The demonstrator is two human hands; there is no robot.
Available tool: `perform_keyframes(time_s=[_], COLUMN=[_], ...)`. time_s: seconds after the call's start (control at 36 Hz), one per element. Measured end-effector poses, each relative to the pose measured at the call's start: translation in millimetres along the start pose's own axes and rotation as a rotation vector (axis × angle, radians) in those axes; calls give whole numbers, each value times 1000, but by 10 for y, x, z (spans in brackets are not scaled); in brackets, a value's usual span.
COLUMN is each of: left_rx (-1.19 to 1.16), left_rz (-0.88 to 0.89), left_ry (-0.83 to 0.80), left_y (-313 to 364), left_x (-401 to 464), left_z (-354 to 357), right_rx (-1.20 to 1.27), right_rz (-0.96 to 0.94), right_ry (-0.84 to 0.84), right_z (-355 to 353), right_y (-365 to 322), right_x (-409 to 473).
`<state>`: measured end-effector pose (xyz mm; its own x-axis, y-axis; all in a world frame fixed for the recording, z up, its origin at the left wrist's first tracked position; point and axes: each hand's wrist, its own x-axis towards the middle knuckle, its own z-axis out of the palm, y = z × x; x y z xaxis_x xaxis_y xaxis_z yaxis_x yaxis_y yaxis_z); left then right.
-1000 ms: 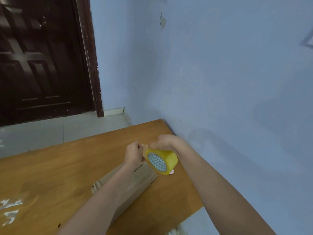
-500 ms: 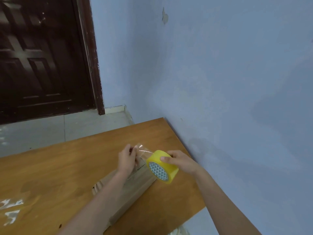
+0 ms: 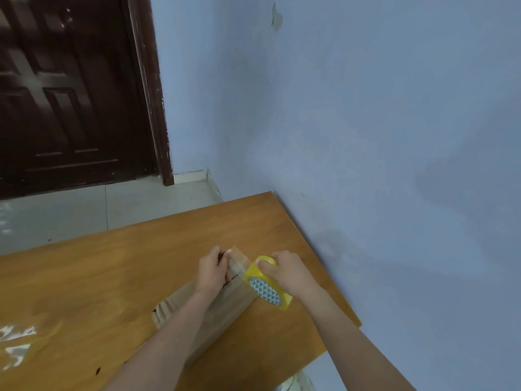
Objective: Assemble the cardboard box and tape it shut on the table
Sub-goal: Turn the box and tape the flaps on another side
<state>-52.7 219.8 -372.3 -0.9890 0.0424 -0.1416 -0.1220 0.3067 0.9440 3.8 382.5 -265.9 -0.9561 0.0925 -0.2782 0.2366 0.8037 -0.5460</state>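
A long brown cardboard box [image 3: 225, 309] lies on the wooden table [image 3: 112, 277], partly hidden under my left forearm. My left hand [image 3: 212, 270] pinches the free end of clear tape at the box's far end. My right hand [image 3: 289, 273] grips a yellow tape roll [image 3: 266, 283] held against the box's right side, just right of my left hand. A short stretch of clear tape runs between the two hands over the box's far end.
A blue wall [image 3: 366, 165] runs along the table's right edge. A dark brown door [image 3: 70, 94] and a grey tiled floor [image 3: 84, 210] lie beyond the table. Scraps of clear tape [image 3: 17, 345] stick to the table at the left.
Both hands have come down toward the box. The right hand shifted its hold on the roll and pulled it away from the left hand, drawing out tape, then lowered it against the box.
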Motion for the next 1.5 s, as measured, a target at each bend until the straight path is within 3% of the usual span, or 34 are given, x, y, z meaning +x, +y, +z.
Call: perform_keyframes(time_s=[0.33,0.64,0.83,0.94,1.17,1.5], left_rx=[30,-154,146,208,213,319], left_rz=[-39,-53,88,141,53,78], left_ry=[48,86,118,191,182,132], left_y=[24,78,207,191,35,20], left_x=[82,115,138,210,233,184], left_z=[-20,-71,-78,-77,-15,25], right_rx=[-215,196,579,657,428,129], right_rz=[143,-37,-52,-111,-108,1], right_ry=[-61,-24,11,6,101,109], right_z=[-83,-16,105,155,209,231], right_y=[-17,414,516,516,442,424], right_x=[-7,-172,-324,-373,-295,-129])
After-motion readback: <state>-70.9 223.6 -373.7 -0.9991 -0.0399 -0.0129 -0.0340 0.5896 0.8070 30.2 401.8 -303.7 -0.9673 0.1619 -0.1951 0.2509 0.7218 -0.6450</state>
